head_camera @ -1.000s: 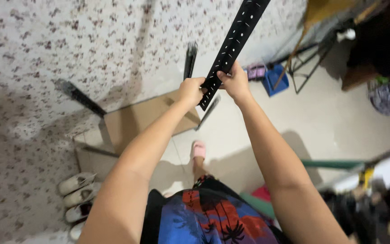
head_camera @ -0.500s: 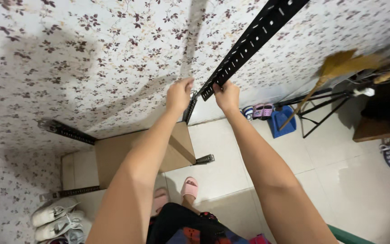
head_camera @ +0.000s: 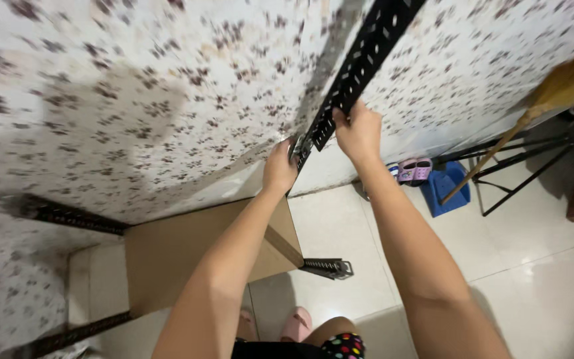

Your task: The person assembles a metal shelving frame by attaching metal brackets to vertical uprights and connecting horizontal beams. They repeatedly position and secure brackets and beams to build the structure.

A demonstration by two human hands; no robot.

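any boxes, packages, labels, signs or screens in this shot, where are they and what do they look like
Cardboard box: on the tiled floor against the flowered wall, below the left hand; plain brown, flat-sided, with no label visible.
No labels, signs or screens can be seen.

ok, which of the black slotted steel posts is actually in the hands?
The upright slotted post against the floral wall, gripped by the left hand and right hand. The other posts stay untouched on the brown board's corners.

slotted black rail (head_camera: 357, 70) raised higher, nearer wall (head_camera: 134, 100)
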